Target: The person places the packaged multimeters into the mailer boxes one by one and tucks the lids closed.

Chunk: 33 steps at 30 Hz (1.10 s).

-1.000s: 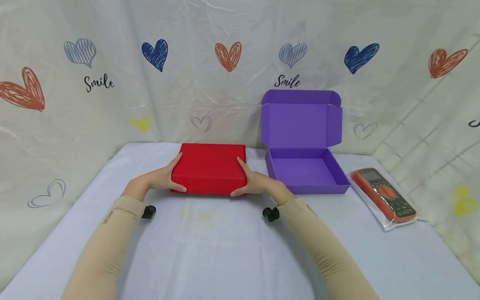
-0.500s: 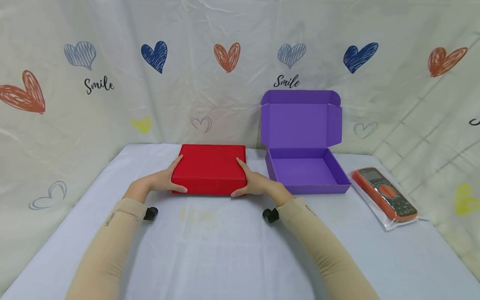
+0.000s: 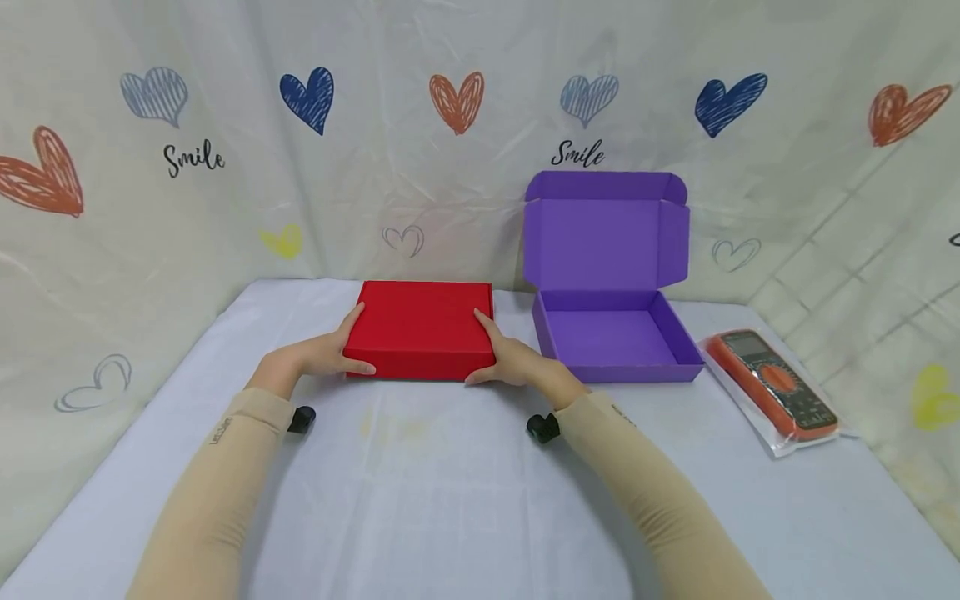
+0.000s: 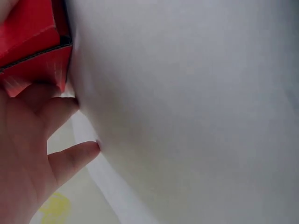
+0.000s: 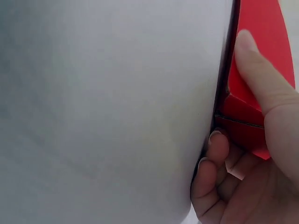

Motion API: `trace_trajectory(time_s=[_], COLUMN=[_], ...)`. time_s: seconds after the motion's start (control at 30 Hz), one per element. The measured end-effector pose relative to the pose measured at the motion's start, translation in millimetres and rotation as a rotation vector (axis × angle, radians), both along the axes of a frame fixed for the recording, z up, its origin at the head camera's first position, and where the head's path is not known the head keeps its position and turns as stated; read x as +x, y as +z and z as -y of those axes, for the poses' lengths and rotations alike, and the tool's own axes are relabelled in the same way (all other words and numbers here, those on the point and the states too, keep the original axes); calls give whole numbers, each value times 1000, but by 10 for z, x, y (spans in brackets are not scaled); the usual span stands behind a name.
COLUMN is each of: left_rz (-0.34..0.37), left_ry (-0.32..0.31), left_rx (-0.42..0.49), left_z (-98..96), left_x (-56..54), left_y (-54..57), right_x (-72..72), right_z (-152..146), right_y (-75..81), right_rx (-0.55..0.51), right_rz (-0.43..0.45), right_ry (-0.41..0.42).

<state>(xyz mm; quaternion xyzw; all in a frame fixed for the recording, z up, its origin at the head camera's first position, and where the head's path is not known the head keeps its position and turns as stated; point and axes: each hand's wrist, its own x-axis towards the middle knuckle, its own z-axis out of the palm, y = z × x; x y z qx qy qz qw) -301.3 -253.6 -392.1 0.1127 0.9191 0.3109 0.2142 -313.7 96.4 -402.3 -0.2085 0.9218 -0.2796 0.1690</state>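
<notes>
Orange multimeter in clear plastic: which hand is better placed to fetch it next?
Probably the right hand: it holds the red cardboard box on the side nearer the multimeter; the left hand holds the opposite side.

Closed red mailer box [image 3: 423, 321] is hiding its inside, and the edges are clipping plenty!
The left hand [image 3: 322, 354] and right hand [image 3: 517, 360] are covering parts of the box's ends; in the left wrist view, the corner is slicing away most of the thumb [image 4: 4, 7], while in the right wrist view the top edge is cutting the box short and the right edge is cropping the hand. From the head, the bottom edge is cutting off both beige sleeves [image 3: 195, 492], and the left one's lettering [image 3: 221, 430] is looking too small to read. Dial marks on the bagged multimeter [image 3: 780, 379] are blurring into specks, and the left edge is clipping an orange heart [image 3: 57, 167].
</notes>
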Motion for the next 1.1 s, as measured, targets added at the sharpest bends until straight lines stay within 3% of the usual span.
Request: trace_trajectory(time_s=[0.3,0.63,1.1], left_rz=[-7,-8,-32], left_ry=[-1,17,11], left_rx=[-10,2,55], left_z=[4,21,3], left_x=[5,-41,3], left_y=[63,25,-38], right_x=[-7,-63,-68], right_z=[41,-61,-83], right_y=[49,136,113], right_rx=[63,-19,-8], right_rz=[-52,66,93], right_ry=[-10,21,51])
